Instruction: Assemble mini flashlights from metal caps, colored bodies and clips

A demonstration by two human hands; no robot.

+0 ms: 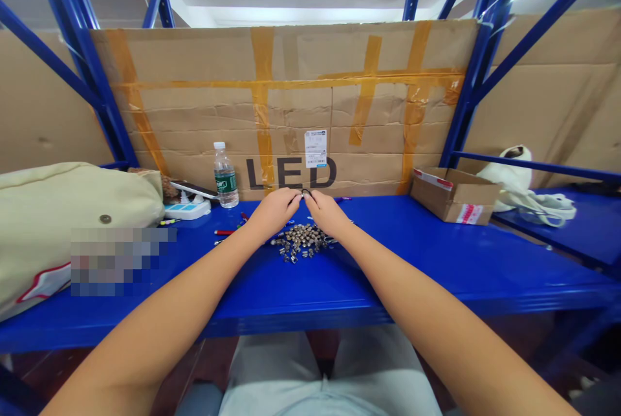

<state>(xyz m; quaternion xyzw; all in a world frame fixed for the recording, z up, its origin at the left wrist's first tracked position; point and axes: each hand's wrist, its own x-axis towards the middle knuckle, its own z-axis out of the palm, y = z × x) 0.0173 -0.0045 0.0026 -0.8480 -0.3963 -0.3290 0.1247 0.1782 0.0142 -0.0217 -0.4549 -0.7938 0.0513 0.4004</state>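
Observation:
My left hand (280,208) and my right hand (326,210) meet above the blue table, fingertips pinched almost together. Between them shows a small dark cord-like piece (305,193) with a shiny bit; its exact kind is too small to tell, and the fingers hide most of it. Just below and nearer to me lies a heap of small shiny metal pieces (305,238), with a few scattered at its front edge. Beside my left forearm are a red pen-like stick (224,232) and other thin coloured items, partly covered by the arm.
A water bottle (225,176) stands at the back left, near a white power strip (188,209) and a phone-like slab (195,190). A cream bag (72,202) fills the left side. An open cardboard box (453,196) sits back right. Taped cardboard (208,112) walls the rear.

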